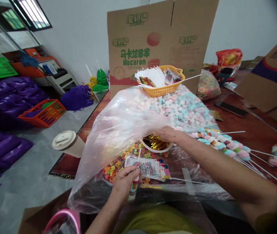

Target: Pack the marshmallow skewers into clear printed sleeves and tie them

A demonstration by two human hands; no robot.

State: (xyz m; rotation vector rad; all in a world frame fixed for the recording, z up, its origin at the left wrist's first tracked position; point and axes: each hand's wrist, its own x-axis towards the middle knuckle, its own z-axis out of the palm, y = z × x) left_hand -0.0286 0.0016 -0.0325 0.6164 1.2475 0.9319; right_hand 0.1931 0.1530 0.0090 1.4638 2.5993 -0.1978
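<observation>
My left hand (pixel 126 180) is closed around a candy skewer (pixel 134 188) in a clear wrapper, its white stick pointing up between thumb and fingers. Just beyond it lie flat printed plastic bags (pixel 150 169) on loose ring-shaped candies (pixel 111 169). My right hand (pixel 165 134) reaches to the rim of a white bowl (pixel 153 150) holding gold twist ties (pixel 156 143); its fingertips are hidden, so I cannot tell whether they grip anything. A clear plastic sheet (pixel 119 113) drapes beside and over this area.
Behind stand pastel marshmallows (pixel 187 107) in plastic, a yellow basket (pixel 163 91) of white sticks and a tall carton (pixel 140 42). Finished-looking skewers (pixel 222 143) and a phone (pixel 231 109) lie at right. A lidded cup (pixel 69 143) is at the left edge.
</observation>
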